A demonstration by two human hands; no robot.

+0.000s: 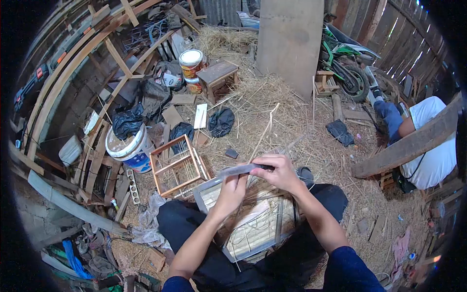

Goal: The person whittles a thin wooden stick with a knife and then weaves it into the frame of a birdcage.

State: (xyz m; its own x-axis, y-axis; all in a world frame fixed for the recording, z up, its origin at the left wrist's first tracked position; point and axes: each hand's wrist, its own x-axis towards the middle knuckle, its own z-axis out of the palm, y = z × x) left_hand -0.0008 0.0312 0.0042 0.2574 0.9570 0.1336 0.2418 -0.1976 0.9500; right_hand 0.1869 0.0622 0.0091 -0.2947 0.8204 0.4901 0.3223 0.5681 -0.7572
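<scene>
My right hand (278, 173) is closed round the black handle of a knife (236, 170), whose broad grey blade points left. Just under the blade, my left hand (232, 191) is closed on a thin pale strip of cane or bamboo (265, 129). The strip slants up and away past the knife, and its far end splits. Blade and strip cross between my hands; whether the edge cuts in cannot be seen. Across my lap lies a panel of pale slats in a grey frame (287, 228), with loose thin strips on it.
A small wooden frame (156, 171) stands left of my knees, near a white bucket (138, 155) topped by a black bag. Beyond are stacked paint tins (190, 59) and a wooden stool (217, 73). Straw (258, 104) covers the floor. At right, a seated person (430, 146) is behind a slanting beam (413, 138).
</scene>
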